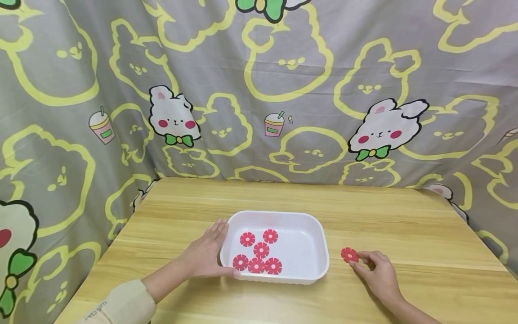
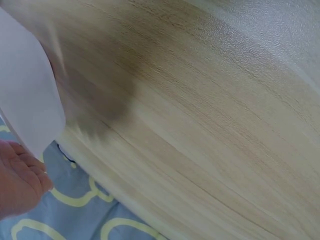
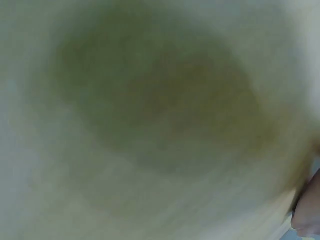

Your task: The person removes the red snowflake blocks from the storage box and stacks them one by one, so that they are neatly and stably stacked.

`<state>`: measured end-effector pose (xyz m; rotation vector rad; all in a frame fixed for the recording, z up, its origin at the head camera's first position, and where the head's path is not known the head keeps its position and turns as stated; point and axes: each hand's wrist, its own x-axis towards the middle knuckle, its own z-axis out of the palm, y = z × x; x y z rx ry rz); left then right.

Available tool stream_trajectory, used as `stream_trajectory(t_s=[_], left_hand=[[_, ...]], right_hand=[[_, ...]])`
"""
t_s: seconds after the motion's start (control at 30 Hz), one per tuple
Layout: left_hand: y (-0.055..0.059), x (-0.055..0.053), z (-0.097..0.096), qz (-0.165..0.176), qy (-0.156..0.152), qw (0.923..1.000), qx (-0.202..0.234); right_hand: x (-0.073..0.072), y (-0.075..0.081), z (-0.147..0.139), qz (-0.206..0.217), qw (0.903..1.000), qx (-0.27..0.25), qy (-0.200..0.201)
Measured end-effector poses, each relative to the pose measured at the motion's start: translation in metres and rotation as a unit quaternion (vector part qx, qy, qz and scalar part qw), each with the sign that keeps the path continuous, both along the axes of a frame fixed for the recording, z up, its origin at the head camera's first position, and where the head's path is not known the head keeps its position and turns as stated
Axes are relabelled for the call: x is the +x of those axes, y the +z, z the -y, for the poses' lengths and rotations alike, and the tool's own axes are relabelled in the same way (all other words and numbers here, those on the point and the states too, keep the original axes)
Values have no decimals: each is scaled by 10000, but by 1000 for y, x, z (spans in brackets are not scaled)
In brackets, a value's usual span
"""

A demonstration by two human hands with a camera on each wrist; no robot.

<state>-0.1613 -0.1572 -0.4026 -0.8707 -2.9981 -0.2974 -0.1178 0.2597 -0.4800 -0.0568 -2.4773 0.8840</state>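
A white rectangular tray stands on the wooden table, with several red notched plastic discs lying flat in its left half. My left hand rests against the tray's left end, fingers straight along the outer wall and thumb at the front rim. The left wrist view shows its fingers beside the white tray wall. To the right of the tray, my right hand pinches another red disc between thumb and fingertips, close over the table. The right wrist view is mostly blurred, with part of the hand at its edge.
The light wooden table reaches back to a grey curtain printed with yellow outlines and white rabbits. This curtain also hangs along the left and right sides. Bare tabletop lies behind the tray and between it and my right hand.
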Motion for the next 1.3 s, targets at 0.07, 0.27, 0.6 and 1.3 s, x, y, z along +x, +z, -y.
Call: stream_trajectory(t_s=[0.07,0.27,0.6,1.3], left_hand=[[0,0,0,26,3,10000,5],[-1,1,0,154,22,9999,51],[-2,1,0,88,5,9999,66],[0,-1,0,194,39,9998,81]], right_hand=[[0,-1,0,-4,10000,33,25],[2,-1,-3,64,9997,-28,222],[-5,22,-2,113,9978,-605,248],[-32,71,57,-346,9772,-1814,1048]])
